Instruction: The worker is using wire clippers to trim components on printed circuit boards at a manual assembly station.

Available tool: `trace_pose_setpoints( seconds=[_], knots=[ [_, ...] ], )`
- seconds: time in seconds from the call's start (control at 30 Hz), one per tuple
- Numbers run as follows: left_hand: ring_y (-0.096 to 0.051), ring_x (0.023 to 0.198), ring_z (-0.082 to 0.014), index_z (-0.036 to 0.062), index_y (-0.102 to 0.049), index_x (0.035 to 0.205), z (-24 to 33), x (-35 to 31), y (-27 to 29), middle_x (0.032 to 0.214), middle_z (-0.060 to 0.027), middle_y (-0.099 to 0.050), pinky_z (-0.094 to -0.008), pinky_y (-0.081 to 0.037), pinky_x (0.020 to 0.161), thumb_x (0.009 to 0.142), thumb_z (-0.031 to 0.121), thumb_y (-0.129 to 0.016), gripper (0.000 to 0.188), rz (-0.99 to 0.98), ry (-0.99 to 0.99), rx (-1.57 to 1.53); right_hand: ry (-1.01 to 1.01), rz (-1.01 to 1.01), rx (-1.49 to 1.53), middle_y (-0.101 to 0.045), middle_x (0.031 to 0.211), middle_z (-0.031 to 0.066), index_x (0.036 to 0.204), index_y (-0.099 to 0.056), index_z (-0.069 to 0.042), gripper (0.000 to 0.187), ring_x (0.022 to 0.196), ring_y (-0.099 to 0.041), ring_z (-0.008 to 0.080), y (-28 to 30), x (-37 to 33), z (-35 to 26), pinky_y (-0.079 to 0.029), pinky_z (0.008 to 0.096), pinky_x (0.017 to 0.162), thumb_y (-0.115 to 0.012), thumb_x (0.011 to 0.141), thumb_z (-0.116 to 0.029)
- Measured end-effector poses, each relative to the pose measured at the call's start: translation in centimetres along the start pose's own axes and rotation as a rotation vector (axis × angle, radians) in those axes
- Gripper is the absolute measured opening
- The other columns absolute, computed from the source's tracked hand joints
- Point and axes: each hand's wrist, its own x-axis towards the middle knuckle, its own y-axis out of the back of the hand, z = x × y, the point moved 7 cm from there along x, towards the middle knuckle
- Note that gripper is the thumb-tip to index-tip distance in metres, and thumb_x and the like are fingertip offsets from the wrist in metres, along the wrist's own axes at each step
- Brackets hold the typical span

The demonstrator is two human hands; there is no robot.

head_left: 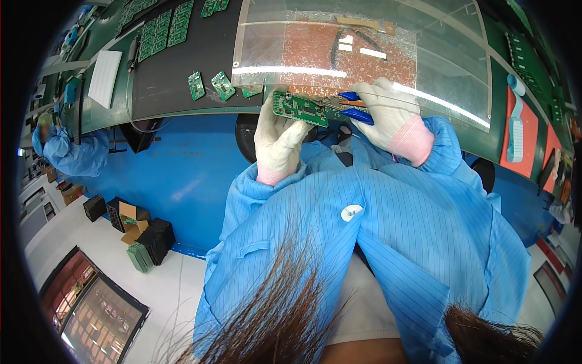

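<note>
Both my hands wear white gloves with pink cuffs. My left hand (277,141) is closed on a green circuit board (301,109), held tilted just in front of the bench edge. In my right hand (388,112) is a pair of cutters with blue handles (357,115), gripped with the fingers around them. The cutters' metal jaws point left and meet or nearly meet the board's right end; whether they touch it I cannot tell. A clear plastic box (260,67) stands right behind both hands, over a reddish surface (309,48) strewn with small clippings.
Small green boards (222,86) lie on the black mat (163,91) to the left, larger board panels (180,23) behind them. Inside the clear box rests a pair of black-handled pliers (335,48). Far left sits another person in blue (76,151). Black racks (159,241) stand on the floor.
</note>
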Motion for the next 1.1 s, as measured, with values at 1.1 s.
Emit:
trace_pose_setpoints(
  seconds=[1.1],
  knots=[
    [-0.055,0.102,-0.0305,-0.003,-0.028,0.131,-1.2,1.0,-0.3,0.115,-0.022,-0.051,-0.0394,-0.044,0.09,0.075,0.006,-0.064,0.067,0.016,0.093,0.038,0.036,0.073,0.144,-0.058,0.071,0.0068,0.085,-0.05,-0.009,0.024,0.065,-0.057,0.0286,-2.7,0.4,1.6,-0.044,0.0371,0.057,-0.057,0.076,-0.031]
  ],
)
